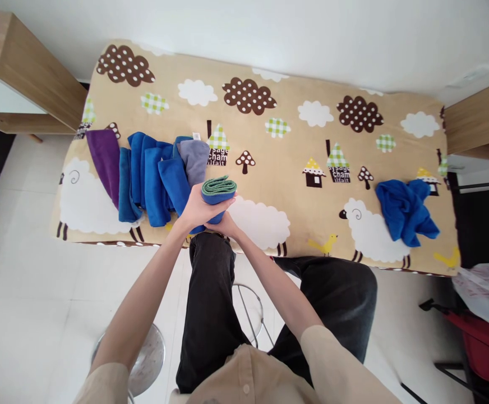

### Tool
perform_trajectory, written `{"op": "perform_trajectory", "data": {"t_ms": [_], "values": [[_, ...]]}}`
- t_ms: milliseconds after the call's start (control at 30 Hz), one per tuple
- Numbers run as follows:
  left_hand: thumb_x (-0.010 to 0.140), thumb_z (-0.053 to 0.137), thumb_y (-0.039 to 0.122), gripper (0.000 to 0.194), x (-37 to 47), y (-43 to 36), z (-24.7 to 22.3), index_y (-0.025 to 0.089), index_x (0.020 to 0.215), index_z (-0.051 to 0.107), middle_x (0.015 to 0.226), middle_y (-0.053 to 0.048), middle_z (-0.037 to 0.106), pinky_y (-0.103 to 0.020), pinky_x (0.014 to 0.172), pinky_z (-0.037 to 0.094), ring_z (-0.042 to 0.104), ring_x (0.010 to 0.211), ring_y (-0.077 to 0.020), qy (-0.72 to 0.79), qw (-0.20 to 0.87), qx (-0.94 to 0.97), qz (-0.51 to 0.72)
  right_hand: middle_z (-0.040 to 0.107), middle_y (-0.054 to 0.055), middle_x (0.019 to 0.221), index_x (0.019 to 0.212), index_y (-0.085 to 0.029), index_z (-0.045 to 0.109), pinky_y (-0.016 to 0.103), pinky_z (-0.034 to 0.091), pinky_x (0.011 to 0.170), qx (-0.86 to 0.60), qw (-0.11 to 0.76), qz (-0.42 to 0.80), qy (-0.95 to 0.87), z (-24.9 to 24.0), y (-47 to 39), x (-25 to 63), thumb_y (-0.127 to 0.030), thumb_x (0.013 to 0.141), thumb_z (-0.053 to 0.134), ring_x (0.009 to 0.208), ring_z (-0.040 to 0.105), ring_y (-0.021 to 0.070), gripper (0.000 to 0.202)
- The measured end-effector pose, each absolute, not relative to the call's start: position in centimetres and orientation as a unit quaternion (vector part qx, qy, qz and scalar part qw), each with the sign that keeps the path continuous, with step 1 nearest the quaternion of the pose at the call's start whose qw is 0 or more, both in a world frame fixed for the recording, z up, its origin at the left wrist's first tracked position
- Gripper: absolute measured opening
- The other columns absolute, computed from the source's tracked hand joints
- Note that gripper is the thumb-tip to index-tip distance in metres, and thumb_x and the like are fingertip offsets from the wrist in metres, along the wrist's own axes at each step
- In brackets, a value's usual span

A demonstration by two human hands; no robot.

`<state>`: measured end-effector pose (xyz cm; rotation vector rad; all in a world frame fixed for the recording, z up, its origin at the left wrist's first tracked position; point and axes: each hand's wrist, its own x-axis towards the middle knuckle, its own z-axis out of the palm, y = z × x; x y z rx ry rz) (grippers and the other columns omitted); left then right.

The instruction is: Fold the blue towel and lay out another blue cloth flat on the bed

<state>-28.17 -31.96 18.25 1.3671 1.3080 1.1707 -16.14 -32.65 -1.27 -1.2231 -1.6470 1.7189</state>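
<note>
A rolled blue cloth with a green inner side stands upright between my hands, its coiled end facing up. My left hand wraps round it from the left, fingers closed. Lower down, my right hand grips its bottom part. Just left of my hands lies a row of several rolled blue cloths on the patterned bed cover. A purple cloth is at the row's left end and a grey one at its right. Far right, a crumpled blue cloth lies loose.
Wooden cabinets stand at the left and right ends of the bed. A round metal stool is at lower left, and a wire stool frame shows between my legs. A red item sits at lower right.
</note>
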Motion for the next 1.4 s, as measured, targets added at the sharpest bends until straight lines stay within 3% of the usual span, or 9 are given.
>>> {"op": "perform_trajectory", "data": {"t_ms": [300,400,500,600,700,833,1000,1167,1400], "values": [[0.074,0.080,0.052,0.044,-28.2,-31.8,17.4,0.014,0.096,0.075,0.096,-0.011,0.078,-0.043,0.094,0.060,0.074,0.098,-0.0291,0.529,0.438,0.561,0.462,0.077,0.009,0.102,0.101,-0.015,0.071,0.045,0.057,0.094,-0.451,0.214,0.630,-0.595,-0.8,-32.6,-16.2,-0.036,0.063,0.092,0.100,0.071,0.0290,0.049],[0.071,0.083,0.055,0.065,-28.9,-31.3,17.0,0.016,0.121,0.068,0.119,-0.013,0.074,-0.044,0.105,0.055,0.066,0.121,-0.0307,0.550,0.386,0.580,0.461,0.073,0.014,0.121,0.124,-0.015,0.066,0.048,0.052,0.104,-0.433,0.233,0.626,-0.605,-0.2,-32.1,-16.2,-0.045,0.057,0.094,0.116,0.066,0.0314,0.078],[0.069,0.083,0.064,0.095,-30.2,-31.4,16.7,0.021,0.147,0.048,0.154,-0.015,0.050,-0.045,0.119,0.042,0.040,0.149,-0.0300,0.599,0.258,0.577,0.492,0.045,0.019,0.157,0.157,-0.021,0.035,0.050,0.043,0.115,-0.439,0.284,0.609,-0.596,0.6,-31.5,-15.0,-0.054,0.051,0.095,0.140,0.050,0.0322,0.126],[0.088,0.062,0.070,0.088,-31.5,-32.8,16.5,0.019,0.154,0.035,0.167,-0.013,0.028,-0.047,0.123,0.033,0.023,0.156,-0.0267,0.649,0.141,0.558,0.498,0.015,0.018,0.170,0.165,-0.029,0.010,0.053,0.037,0.120,-0.490,0.299,0.586,-0.572,1.4,-31.4,-11.4,-0.061,0.053,0.092,0.151,0.035,0.0338,0.143],[0.096,0.056,0.058,0.063,-32.1,-34.2,15.9,0.021,0.146,0.048,0.162,-0.010,0.040,-0.050,0.123,0.032,0.027,0.155,-0.0273,0.671,0.104,0.586,0.442,0.015,0.016,0.171,0.165,-0.030,0.012,0.053,0.039,0.119,-0.552,0.282,0.567,-0.542,2.0,-32.2,-5.7,-0.061,0.067,0.084,0.150,0.037,0.0327,0.125],[0.093,0.060,0.036,0.036,-30.8,-33.6,13.0,0.024,0.127,0.066,0.149,-0.009,0.055,-0.054,0.122,0.034,0.039,0.148,-0.0294,0.608,0.173,0.707,0.318,0.044,0.018,0.158,0.150,-0.025,0.049,0.055,0.049,0.109,-0.632,0.182,0.541,-0.524,2.8,-34.0,2.9,-0.054,0.078,0.076,0.132,0.059,0.0345,0.082],[0.087,0.066,0.031,0.042,-27.0,-30.0,7.8,0.019,0.126,0.070,0.156,-0.015,0.048,-0.060,0.125,0.021,0.033,0.151,-0.0378,0.492,0.234,0.835,0.076,0.074,0.017,0.117,0.121,-0.019,0.071,0.051,0.060,0.090,-0.580,0.105,0.577,-0.565,6.5,-36.9,8.5,-0.049,0.082,0.073,0.096,0.075,0.0300,0.048],[0.079,0.067,0.031,0.045,-27.4,-28.2,3.5,0.020,0.123,0.072,0.153,-0.018,0.052,-0.068,0.118,0.024,0.034,0.150,-0.0425,0.510,0.188,0.838,-0.050,0.074,0.010,0.122,0.128,-0.025,0.070,0.042,0.061,0.090,-0.494,0.112,0.583,-0.636,12.0,-39.1,9.9,-0.045,0.091,0.067,0.102,0.074,0.0264,0.042],[0.068,0.054,0.052,0.034,-31.2,-29.8,4.1,0.043,0.093,0.075,0.136,0.017,0.065,-0.055,0.117,0.037,0.042,0.148,-0.0320,0.600,0.112,0.790,-0.057,0.068,0.008,0.133,0.126,-0.028,0.070,0.040,0.057,0.097,-0.594,0.304,0.460,-0.585,13.3,-36.5,20.8,-0.045,0.093,0.062,0.117,0.068,0.0240,0.038]]}}
